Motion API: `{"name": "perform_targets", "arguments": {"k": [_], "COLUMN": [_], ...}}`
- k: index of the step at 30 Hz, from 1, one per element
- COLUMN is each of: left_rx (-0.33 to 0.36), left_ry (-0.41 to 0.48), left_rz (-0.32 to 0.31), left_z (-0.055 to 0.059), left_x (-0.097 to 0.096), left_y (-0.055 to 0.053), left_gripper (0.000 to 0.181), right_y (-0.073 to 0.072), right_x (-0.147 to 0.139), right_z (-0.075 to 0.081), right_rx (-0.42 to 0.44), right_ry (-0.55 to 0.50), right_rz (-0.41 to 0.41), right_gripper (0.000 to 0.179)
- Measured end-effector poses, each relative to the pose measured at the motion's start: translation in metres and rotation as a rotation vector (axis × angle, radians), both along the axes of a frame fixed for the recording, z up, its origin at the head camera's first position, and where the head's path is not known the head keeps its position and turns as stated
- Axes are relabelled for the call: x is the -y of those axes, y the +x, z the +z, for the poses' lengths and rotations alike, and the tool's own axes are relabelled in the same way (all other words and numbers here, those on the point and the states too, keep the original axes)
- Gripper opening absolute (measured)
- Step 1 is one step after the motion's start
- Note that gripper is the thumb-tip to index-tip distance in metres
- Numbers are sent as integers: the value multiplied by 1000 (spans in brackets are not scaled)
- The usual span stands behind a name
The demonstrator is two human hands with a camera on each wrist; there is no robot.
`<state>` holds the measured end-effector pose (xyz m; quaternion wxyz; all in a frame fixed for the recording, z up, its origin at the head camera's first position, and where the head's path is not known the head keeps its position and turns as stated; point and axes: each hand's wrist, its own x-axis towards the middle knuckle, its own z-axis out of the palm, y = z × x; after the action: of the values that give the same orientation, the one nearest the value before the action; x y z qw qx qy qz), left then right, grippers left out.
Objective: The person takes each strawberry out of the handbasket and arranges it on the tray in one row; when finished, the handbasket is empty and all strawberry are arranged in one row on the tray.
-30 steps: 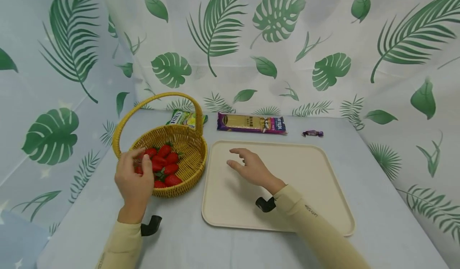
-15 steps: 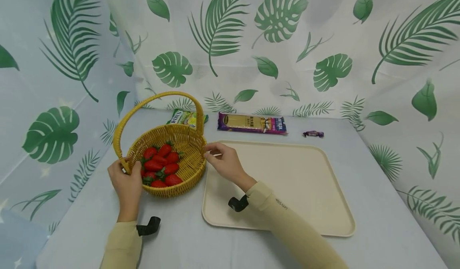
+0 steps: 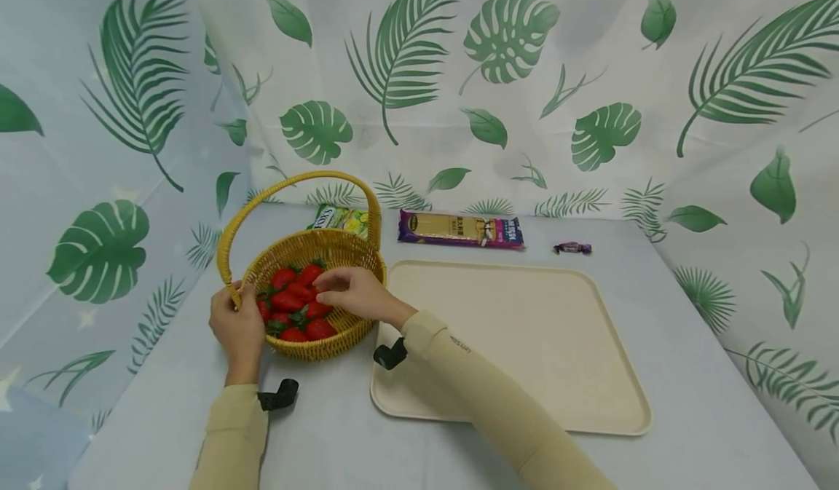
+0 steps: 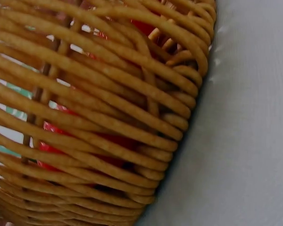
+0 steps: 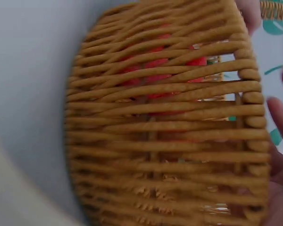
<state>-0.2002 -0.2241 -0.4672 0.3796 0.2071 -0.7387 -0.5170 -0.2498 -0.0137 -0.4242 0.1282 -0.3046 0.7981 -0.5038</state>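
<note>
Left hand gripping basket, right hand curved over strawberries; touch unclear

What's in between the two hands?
In the head view, red strawberries lie between the left hand and right hand, inside the round yellow wicker basket.

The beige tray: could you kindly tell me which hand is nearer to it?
Right. The right hand is over the basket, just left of the tray; the left hand is farther left, at the handle.

A round yellow woven basket stands upright on the counter; red, green-leaved strawberries lie inside.
</note>
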Motion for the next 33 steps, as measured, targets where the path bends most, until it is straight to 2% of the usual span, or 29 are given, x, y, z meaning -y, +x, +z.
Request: {"name": "perform_targets", "arguments": {"k": [6, 9, 15, 19, 25, 29, 33], "left_rx": [-18, -25, -26, -31, -31, -35, -33], "left_ry": [-8, -12, -34, -39, -42, -39, -28], "left_rz": [13, 12, 1, 14, 27, 24, 20], "left_z": [-4, -5, -5, -6, -9, -10, -10], "left_x": [1, 1, 1, 0, 1, 2, 2], "left_y": [1, 2, 0, -1, -1, -2, -1], "left_gripper": [29, 29, 30, 29, 28, 29, 30], "right_y": [-15, -17, -22, -24, -25, -24, -23], "right_x": [11, 12, 14, 17, 21, 23, 22], "right_z": [-4, -4, -7, -9, -9, -7, -6], "right_rx": [188, 241, 235, 270, 344, 339, 328], "right_ry": [22, 63, 246, 331, 353, 364, 374], "right_rz": [51, 91, 175, 253, 369, 427, 462], "right_gripper": [29, 27, 17, 17, 28, 35, 35]}}
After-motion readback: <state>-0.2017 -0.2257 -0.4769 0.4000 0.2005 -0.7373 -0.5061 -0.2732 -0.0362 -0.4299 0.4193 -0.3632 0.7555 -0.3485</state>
